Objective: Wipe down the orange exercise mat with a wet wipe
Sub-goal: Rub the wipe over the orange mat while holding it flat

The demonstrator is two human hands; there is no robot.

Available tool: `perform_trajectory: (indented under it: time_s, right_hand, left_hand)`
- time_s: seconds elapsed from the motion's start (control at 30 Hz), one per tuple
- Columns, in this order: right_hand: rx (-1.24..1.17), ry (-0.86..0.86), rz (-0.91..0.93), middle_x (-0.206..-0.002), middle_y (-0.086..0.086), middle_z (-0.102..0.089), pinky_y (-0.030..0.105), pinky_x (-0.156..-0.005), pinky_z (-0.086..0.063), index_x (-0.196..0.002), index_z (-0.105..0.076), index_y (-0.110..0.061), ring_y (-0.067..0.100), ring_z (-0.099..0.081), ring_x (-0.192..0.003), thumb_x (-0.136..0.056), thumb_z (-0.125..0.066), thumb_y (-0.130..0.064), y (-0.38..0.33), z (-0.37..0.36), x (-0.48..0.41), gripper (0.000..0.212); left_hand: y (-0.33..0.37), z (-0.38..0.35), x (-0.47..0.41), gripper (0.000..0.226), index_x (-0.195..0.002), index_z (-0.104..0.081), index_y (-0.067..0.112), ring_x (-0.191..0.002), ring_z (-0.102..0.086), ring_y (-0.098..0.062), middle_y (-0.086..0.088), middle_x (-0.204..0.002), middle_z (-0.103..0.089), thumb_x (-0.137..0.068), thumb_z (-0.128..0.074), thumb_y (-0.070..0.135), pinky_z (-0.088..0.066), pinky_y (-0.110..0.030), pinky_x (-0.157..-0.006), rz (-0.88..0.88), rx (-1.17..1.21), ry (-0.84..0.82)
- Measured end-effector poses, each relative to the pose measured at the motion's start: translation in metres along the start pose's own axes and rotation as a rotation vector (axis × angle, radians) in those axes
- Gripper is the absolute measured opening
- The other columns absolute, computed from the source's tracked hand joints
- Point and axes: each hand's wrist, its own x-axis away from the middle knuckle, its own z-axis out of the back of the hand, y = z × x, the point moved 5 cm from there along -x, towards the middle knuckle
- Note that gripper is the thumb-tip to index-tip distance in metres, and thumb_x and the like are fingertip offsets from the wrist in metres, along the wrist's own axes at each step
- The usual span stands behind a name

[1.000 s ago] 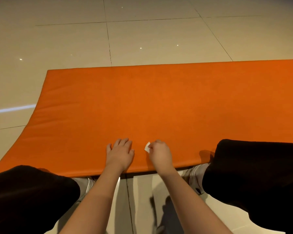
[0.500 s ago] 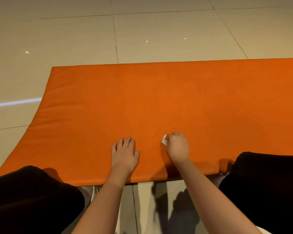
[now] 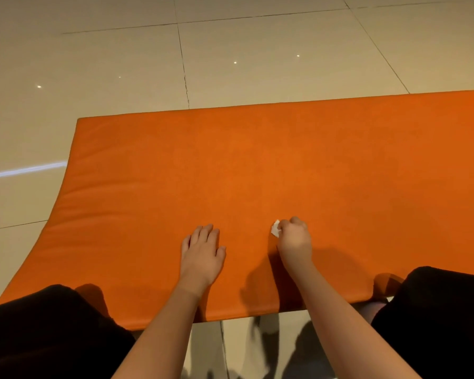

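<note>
Your right grip (image 3: 294, 239), curled around the wet wipe (image 3: 275, 228), has the orange mat (image 3: 257, 165) mostly ahead; its length runs sideways.

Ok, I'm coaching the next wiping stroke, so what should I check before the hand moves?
1. Grip: the right hand pinches the wet wipe: ok.
2. Bracing: the left hand lies flat on the orange mat: ok.
3. Mat surface ahead free of objects: ok.
4. Wipe pressed against the mat: cannot tell, as the hand hides most of it.
5. Wipe damp enough: cannot tell.
</note>
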Motion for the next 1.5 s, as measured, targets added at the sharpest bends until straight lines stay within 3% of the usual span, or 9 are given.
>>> perform_trajectory:
  time_s: [0.2,0.37,0.5,0.67,0.87,1.07,1.27,1.37,1.5]
  right_hand:
    - [-0.04,-0.02,0.25,-0.09,0.016,-0.056,0.034,-0.057,-0.033,-0.09,-0.064,-0.001,0.034,-0.054,-0.091,-0.074,-0.054,0.013,-0.041,-0.02,0.004,0.023]
    - [-0.021,0.171,0.125,-0.057,0.009,-0.05,0.027,-0.044,-0.024,-0.057,-0.059,-0.007,0.03,-0.051,-0.054,-0.046,-0.058,0.006,-0.018,0.001,-0.035,0.017]
    - [-0.152,0.171,0.046,-0.07,0.018,-0.054,0.03,-0.051,-0.027,-0.069,-0.059,0.0,0.036,-0.054,-0.064,-0.061,-0.052,0.014,-0.037,-0.007,-0.029,0.018]
    - [-0.132,0.075,0.259,-0.078,0.014,-0.052,0.032,-0.052,-0.032,-0.082,-0.061,-0.004,0.035,-0.055,-0.07,-0.067,-0.06,0.012,-0.055,-0.025,-0.035,0.023]
    - [-0.088,0.163,0.041,-0.091,0.016,-0.048,0.033,-0.061,-0.026,-0.101,-0.06,-0.004,0.034,-0.049,-0.086,-0.083,-0.046,0.009,-0.029,-0.002,-0.076,0.026]
    - [0.004,-0.001,0.388,-0.092,0.015,-0.05,0.033,-0.056,-0.029,-0.101,-0.06,-0.008,0.034,-0.052,-0.086,-0.085,-0.052,-0.002,-0.064,-0.017,-0.066,0.019]
    - [0.023,0.126,0.102,-0.1,0.014,-0.047,0.033,-0.061,-0.029,-0.101,-0.061,-0.005,0.032,-0.051,-0.089,-0.088,-0.044,0.003,-0.039,0.008,-0.109,0.023]
    - [0.029,0.047,0.169,-0.113,0.018,-0.048,0.04,-0.072,-0.041,-0.115,-0.056,0.0,0.036,-0.047,-0.103,-0.089,-0.041,0.001,-0.06,-0.003,-0.095,0.031]
    - [0.133,-0.064,0.291,-0.126,0.014,-0.039,0.03,-0.076,-0.041,-0.132,-0.044,-0.003,0.03,-0.044,-0.11,-0.088,-0.04,0.005,-0.065,0.001,-0.092,0.045]
  left_hand:
    - [0.0,-0.002,-0.008,0.053,-0.152,-0.026,0.024,-0.147,-0.01,-0.018,0.003,-0.16,-0.02,-0.102,-0.033,0.041,-0.006,-0.038,-0.119,0.002,-0.007,0.042]
    - [-0.008,0.009,-0.048,0.056,-0.154,-0.02,0.02,-0.15,-0.001,-0.019,0.001,-0.163,-0.009,-0.104,-0.033,0.039,-0.002,-0.04,-0.119,0.049,0.099,0.035]
    - [-0.016,0.005,-0.059,0.055,-0.155,-0.02,0.02,-0.15,-0.001,-0.02,0.001,-0.163,-0.012,-0.104,-0.027,0.039,0.002,-0.041,-0.12,0.038,0.055,0.1]
    - [-0.014,-0.006,-0.058,0.076,-0.152,-0.029,0.017,-0.15,-0.007,-0.022,-0.001,-0.161,-0.022,-0.088,-0.004,0.048,0.003,-0.041,-0.119,0.023,0.029,0.198]
    - [-0.016,-0.012,-0.06,0.062,-0.145,-0.044,0.013,-0.144,-0.026,-0.027,-0.007,-0.151,-0.041,-0.094,-0.022,0.041,-0.003,-0.042,-0.116,0.033,-0.012,0.198]
    - [-0.018,-0.005,-0.068,0.051,-0.124,-0.061,0.009,-0.123,-0.047,-0.032,-0.011,-0.128,-0.059,-0.088,-0.036,0.037,-0.025,-0.046,-0.104,-0.001,-0.018,0.297]
    - [-0.024,0.022,-0.122,0.053,-0.13,-0.054,0.008,-0.124,-0.039,-0.029,-0.011,-0.13,-0.051,-0.088,-0.038,0.036,-0.025,-0.044,-0.103,0.093,0.065,0.353]
    - [-0.027,0.017,-0.128,0.051,-0.128,-0.056,0.008,-0.12,-0.043,-0.031,-0.011,-0.127,-0.054,-0.089,-0.039,0.035,-0.03,-0.047,-0.099,0.069,-0.003,0.424]
    - [-0.027,0.014,-0.128,0.049,-0.126,-0.058,0.006,-0.116,-0.047,-0.033,-0.012,-0.123,-0.056,-0.089,-0.042,0.033,-0.03,-0.046,-0.097,0.05,-0.001,0.541]
